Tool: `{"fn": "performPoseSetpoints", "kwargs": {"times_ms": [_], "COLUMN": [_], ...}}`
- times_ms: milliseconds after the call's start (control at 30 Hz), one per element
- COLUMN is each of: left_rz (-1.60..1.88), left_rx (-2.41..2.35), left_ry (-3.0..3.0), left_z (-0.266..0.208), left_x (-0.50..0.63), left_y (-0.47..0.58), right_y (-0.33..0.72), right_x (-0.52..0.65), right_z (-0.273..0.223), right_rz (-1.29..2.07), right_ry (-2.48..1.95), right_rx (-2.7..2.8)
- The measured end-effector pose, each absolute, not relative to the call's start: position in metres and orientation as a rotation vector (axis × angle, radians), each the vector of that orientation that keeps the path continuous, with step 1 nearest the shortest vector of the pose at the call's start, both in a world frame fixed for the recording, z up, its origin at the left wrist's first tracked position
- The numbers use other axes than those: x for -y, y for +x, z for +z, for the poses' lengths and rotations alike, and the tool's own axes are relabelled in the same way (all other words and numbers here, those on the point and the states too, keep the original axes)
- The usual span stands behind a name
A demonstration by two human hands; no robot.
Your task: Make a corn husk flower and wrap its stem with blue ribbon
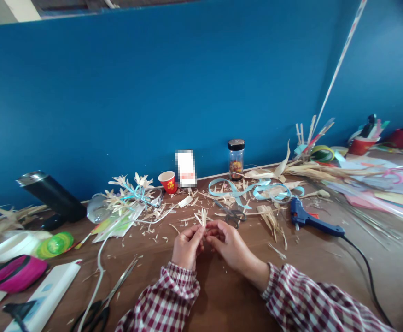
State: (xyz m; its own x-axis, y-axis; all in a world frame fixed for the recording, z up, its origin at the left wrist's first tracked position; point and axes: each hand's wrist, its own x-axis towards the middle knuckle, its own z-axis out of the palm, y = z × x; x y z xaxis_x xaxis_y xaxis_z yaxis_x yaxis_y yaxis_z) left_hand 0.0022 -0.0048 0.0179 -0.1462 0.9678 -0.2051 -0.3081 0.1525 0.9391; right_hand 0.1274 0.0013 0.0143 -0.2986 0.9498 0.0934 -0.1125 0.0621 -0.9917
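Note:
My left hand is closed in a pinch around the base of a small pale flower of dried corn husk, its narrow petals pointing up. Close beside it, my right hand has its fingers curled, with thumb and forefinger at the flower's lower end. The stem below the petals is hidden by the fingers. Husk scraps litter the brown table beyond my hands. Behind my right hand lies a small dark pair of scissors, with a torn piece of husk to its right.
A blue glue gun with a black cord lies right. Large scissors and a white cable are left. Behind stand finished husk flowers, a red paper cup, a lidded jar, blue ribbon and a tilted black flask.

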Motion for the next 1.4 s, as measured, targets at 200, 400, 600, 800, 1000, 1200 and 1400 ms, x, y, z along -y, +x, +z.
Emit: {"fn": "performPoseSetpoints", "kwargs": {"times_ms": [200,400,600,800,1000,1200,1400], "left_rz": [1.306,1.306,1.275,1.293,1.302,1.291,1.289], "left_rx": [-1.181,-1.162,-1.165,-1.191,-1.204,-1.192,-1.181], "left_ry": [0.769,0.785,0.816,0.766,0.832,0.753,0.672], "left_z": [0.0191,0.0178,0.0183,0.0204,0.0183,0.0166,0.0218], "left_x": [0.0049,0.0049,0.0052,0.0061,0.0054,0.0050,0.0072], "left_y": [0.0024,0.0023,0.0019,0.0034,0.0016,0.0036,0.0057], "right_y": [0.1273,0.1266,0.1265,0.1276,0.1270,0.1267,0.1265], "right_x": [-0.0004,-0.0005,-0.0006,-0.0013,-0.0017,-0.0022,-0.0013], "right_z": [0.0159,0.0164,0.0148,0.0144,0.0114,0.0099,0.0126], "right_rz": [1.410,1.413,1.393,1.364,1.350,1.371,1.375], "right_ry": [-0.924,-0.917,-0.915,-0.918,-0.916,-0.902,-0.885], "right_rx": [1.386,1.369,1.382,1.376,1.381,1.363,1.378]}}
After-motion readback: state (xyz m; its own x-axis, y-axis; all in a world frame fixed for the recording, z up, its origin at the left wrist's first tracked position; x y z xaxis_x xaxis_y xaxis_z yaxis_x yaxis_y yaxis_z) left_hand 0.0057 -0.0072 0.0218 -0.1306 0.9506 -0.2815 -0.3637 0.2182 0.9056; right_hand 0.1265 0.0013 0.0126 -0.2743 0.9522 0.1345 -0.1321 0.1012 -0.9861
